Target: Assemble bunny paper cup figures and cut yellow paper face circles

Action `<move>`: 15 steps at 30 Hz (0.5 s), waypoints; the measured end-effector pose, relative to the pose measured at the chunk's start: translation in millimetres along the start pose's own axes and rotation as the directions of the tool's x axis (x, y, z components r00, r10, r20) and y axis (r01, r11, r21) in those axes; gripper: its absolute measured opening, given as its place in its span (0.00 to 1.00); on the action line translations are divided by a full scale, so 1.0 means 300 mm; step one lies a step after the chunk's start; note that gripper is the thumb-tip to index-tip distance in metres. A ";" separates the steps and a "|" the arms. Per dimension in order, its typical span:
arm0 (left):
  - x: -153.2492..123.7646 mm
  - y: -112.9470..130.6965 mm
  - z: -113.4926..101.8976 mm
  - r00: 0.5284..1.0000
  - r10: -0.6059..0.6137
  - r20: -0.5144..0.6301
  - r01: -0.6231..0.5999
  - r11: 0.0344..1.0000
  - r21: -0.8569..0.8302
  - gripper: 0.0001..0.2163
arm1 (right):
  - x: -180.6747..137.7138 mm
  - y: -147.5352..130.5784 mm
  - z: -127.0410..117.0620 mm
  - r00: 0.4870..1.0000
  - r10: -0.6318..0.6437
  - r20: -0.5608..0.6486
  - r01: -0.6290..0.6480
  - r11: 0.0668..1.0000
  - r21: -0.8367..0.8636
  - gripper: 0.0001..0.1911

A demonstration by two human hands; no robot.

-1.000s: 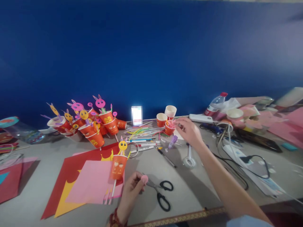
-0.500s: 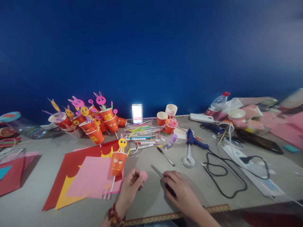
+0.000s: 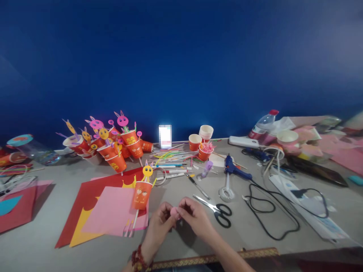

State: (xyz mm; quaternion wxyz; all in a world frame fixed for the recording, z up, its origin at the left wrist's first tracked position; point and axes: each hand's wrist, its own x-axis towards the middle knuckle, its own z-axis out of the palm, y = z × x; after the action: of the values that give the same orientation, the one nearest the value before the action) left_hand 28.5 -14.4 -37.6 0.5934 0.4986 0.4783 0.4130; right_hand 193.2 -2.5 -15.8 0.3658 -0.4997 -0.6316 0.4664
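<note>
My left hand (image 3: 159,223) and my right hand (image 3: 195,217) meet low in the middle of the grey table (image 3: 255,226). Both pinch a small pink paper piece (image 3: 174,212) between their fingertips. Just left of them an orange paper cup with a yellow bunny head on a stick (image 3: 141,190) lies on pink paper (image 3: 110,213) over red and yellow sheets. Black-handled scissors (image 3: 217,209) lie on the table just right of my right hand.
A cluster of finished orange bunny cups (image 3: 113,145) stands at the back left. Straws and pens (image 3: 170,160), paper cups (image 3: 204,141), a blue glue gun (image 3: 234,170) with black cable (image 3: 272,215), a water bottle (image 3: 262,124) and pink papers fill the back and right.
My right hand came back from the cups at the back, passed over the scissors and joined my left hand on the pink piece. The scissors now lie farther right.
</note>
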 end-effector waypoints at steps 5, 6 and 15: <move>-0.043 0.023 -0.057 0.959 0.251 -0.130 -0.176 0.890 0.420 0.07 | 0.052 0.007 -0.037 0.993 0.041 0.114 -0.005 0.954 -0.299 0.09; -0.050 0.028 -0.062 0.944 0.320 -0.085 -0.237 0.832 0.502 0.05 | 0.060 0.007 -0.037 0.989 0.040 0.139 0.014 0.932 -0.363 0.09; -0.053 0.008 -0.049 0.865 0.396 0.308 -0.460 0.380 0.802 0.16 | 0.085 0.005 -0.025 0.983 0.049 0.179 0.063 0.820 -0.568 0.07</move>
State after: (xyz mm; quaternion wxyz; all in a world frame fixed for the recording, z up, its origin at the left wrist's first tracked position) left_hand 10.9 -26.5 -33.5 0.1556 0.8434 0.4529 0.2436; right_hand 194.7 24.2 -15.1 0.1403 -0.5384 -0.7754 0.2988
